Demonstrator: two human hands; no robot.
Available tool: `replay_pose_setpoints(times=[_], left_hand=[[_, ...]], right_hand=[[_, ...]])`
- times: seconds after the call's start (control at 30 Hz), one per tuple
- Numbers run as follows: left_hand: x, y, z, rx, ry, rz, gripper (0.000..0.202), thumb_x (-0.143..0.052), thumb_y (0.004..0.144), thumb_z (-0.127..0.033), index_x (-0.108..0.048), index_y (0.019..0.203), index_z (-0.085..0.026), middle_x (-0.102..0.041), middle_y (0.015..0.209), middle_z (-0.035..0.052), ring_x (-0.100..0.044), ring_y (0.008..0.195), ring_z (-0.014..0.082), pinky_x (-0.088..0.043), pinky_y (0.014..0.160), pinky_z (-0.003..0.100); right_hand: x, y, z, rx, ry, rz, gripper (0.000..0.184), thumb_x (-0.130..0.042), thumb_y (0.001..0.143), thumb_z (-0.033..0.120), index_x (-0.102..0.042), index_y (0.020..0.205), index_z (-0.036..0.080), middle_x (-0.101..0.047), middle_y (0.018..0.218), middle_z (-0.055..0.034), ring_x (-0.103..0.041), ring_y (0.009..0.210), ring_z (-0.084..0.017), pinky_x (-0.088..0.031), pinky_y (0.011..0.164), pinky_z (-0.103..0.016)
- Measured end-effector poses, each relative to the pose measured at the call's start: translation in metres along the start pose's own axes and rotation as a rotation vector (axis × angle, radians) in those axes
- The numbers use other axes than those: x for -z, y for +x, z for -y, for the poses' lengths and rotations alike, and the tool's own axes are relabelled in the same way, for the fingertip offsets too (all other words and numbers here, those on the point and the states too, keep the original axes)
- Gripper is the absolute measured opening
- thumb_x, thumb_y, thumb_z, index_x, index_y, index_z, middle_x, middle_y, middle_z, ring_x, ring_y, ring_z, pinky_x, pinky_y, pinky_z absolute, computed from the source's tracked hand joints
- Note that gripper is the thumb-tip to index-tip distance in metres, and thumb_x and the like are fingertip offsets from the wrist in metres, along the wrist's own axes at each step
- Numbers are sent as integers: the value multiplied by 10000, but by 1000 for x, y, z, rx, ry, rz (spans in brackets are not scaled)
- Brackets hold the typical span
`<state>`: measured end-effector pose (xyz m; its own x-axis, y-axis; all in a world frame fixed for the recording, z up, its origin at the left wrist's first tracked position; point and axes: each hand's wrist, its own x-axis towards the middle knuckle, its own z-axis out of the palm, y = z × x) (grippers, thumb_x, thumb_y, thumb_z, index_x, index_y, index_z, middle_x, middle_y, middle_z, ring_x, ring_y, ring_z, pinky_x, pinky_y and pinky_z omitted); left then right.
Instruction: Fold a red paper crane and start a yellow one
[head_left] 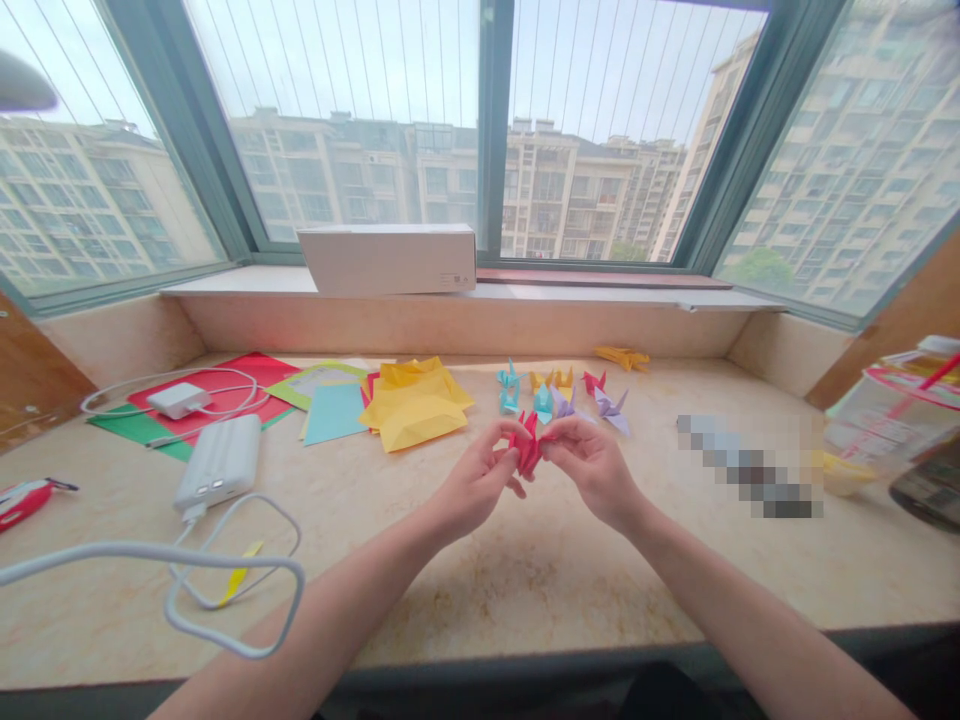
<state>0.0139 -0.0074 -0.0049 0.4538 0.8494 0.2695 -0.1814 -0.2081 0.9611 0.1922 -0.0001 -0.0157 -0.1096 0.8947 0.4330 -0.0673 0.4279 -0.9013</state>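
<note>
No words or numbers can be read. The white box [386,260], on the windowsill [244,283] beyond the far edge of the surface [570,570], carries tiny grey print [456,279] at its front's lower right, too small to make out.

Left hand [474,482], right hand [598,468] and forearms [358,590], all bare

Before a cluster of paper cranes [543,402] on the surface [480,610], a paper piece [528,450] is held between left fingers [504,465] and right fingers [568,434]. To the left, paper sheets [420,400] are laid, a power bank [221,460] farther left. A cup [885,420] is set far right; behind, a box [390,262] on the windowsill [562,293].
</note>
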Motion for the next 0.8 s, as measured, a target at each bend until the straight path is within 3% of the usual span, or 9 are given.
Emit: replay_pose_setpoints(times=[0.17,0.43,0.67,0.8], left_hand=[[0,0,1,-9,57,5,212,-566,928,-394,-493,969,-200,-622,831,24,-610,814,160,-513,674,281],[-1,1,1,-29,54,-94,211,-682,854,-322,-525,902,-189,-626,809,4,-593,751,134,-482,703,274],[2,3,-1,2,32,-140,440,-680,856,-353,-537,1240,-190,-658,849,32,-608,723,147,-465,659,271],[10,4,-5,50,212,-63,250,-671,857,-355,-683,976,-135,-694,862,63,-617,739,158,-469,686,277]], right_hand=[[-2,-1,-1,23,1,18,166,-729,791,350,-645,852,221,-699,795,-17,-663,751,-173,-554,704,-318],[0,-2,-9,108,-173,84,69,-669,851,277,-641,886,224,-702,860,-32,-665,825,-189,-539,781,-347],[1,-4,-2,251,-351,90,37,-630,857,191,-646,845,223,-702,848,-31,-653,820,-198,-522,787,-347],[1,-6,0,322,-421,95,88,-618,840,145,-644,851,229,-701,852,-25,-655,818,-196,-521,785,-344]])
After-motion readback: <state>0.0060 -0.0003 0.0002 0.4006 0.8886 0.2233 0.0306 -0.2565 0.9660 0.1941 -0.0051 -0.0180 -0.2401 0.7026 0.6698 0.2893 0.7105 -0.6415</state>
